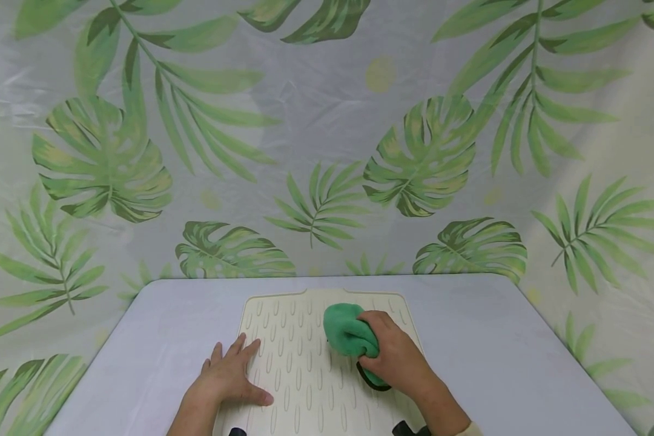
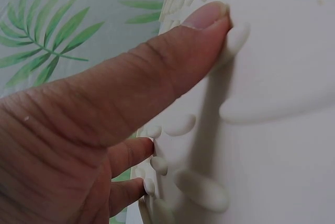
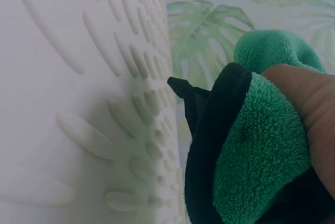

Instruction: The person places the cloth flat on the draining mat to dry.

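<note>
A cream mat (image 1: 300,387) with raised oval ridges lies on the white table. My left hand (image 1: 226,378) rests on its left side with fingers spread; in the left wrist view the thumb (image 2: 204,20) touches one of the ridges. In my right hand (image 1: 395,357) a bunched green cloth (image 1: 346,327) with a dark edge is gripped, over the right part of the mat. Close up, the right wrist view shows the fluffy green cloth (image 3: 261,150) and its black border facing the ridges, a shadow falling on the mat (image 3: 57,77).
The white table (image 1: 501,351) spreads out on both sides of the mat. Behind it hangs a pale curtain (image 1: 327,109) printed with green leaves. Two small black objects (image 1: 406,429) show at the bottom edge of the head view.
</note>
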Available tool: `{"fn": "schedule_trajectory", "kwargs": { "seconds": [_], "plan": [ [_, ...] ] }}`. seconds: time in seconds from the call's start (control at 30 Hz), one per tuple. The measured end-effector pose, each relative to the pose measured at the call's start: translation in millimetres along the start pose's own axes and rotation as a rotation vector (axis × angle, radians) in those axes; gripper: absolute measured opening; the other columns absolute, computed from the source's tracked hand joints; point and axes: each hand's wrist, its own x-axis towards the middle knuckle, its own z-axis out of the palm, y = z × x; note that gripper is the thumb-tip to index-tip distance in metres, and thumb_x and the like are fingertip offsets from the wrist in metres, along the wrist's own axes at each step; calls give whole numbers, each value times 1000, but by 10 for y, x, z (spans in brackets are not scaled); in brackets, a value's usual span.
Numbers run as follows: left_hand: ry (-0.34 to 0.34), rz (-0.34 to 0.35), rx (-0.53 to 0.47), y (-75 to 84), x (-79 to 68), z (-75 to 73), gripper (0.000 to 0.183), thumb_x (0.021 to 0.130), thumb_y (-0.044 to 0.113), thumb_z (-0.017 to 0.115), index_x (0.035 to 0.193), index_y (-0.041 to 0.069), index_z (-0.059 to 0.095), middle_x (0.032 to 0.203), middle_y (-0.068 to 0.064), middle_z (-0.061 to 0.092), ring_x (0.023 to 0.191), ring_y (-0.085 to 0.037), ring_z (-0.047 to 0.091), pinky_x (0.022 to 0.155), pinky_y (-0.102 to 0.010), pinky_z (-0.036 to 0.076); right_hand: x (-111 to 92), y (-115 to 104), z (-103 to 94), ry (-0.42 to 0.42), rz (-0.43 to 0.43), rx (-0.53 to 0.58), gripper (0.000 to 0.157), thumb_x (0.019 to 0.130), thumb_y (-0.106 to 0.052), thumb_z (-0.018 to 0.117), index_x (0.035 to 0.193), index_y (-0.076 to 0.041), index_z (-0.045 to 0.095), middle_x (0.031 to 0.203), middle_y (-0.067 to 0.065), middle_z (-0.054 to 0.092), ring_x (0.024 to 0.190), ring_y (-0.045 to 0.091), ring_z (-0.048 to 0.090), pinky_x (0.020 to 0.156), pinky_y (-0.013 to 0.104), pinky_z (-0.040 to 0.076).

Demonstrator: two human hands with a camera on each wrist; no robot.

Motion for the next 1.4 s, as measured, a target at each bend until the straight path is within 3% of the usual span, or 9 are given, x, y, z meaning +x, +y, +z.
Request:
{"fn": "schedule_trajectory", "kwargs": {
  "seconds": [0.23,0.37,0.5,0.63,1.07,1.4],
  "plan": [
    [2,-4,-4,9,-6,-8,127,46,57,97,154,15,45,167,-25,26,147,-68,9,114,-80,15,-3,-57,39,16,9,24,65,76,-10,88,134,-21,59,146,6,46,110,20,64,77,33,56],
    [2,-3,-3,9,-8,-5,127,46,57,97,154,15,45,166,-24,26,147,-68,9,114,-80,16,-4,-59,84,84,7,3,65,76,-10,89,133,-21,60,137,8,44,109,23,65,74,33,57],
    [4,-1,-4,7,-11,-3,127,46,57,97,154,15,45,166,-25,26,147,-68,9,114,-80,16,2,-48,105,180,-4,-19,65,74,-10,90,132,-20,61,127,10,43,97,23,63,72,35,58],
    [6,-1,-7,4,-12,-2,127,46,57,98,154,15,45,166,-25,26,147,-68,9,114,-80,16,4,-37,107,216,-17,-23,66,74,-10,90,133,-20,62,124,10,43,91,20,61,74,35,58],
    [-5,-14,8,-1,19,13,127,47,58,97,155,16,45,166,-24,26,147,-68,9,115,-80,16,-19,-26,200,197,-98,-56,67,74,-13,92,135,-16,63,130,7,57,113,26,61,85,42,58],
    [-7,-17,13,8,22,8,126,47,59,97,155,16,45,166,-24,27,147,-67,10,115,-80,17,-24,2,268,117,-120,-44,70,75,-16,92,138,-17,60,131,3,60,117,24,62,91,41,58]
  ]
}}
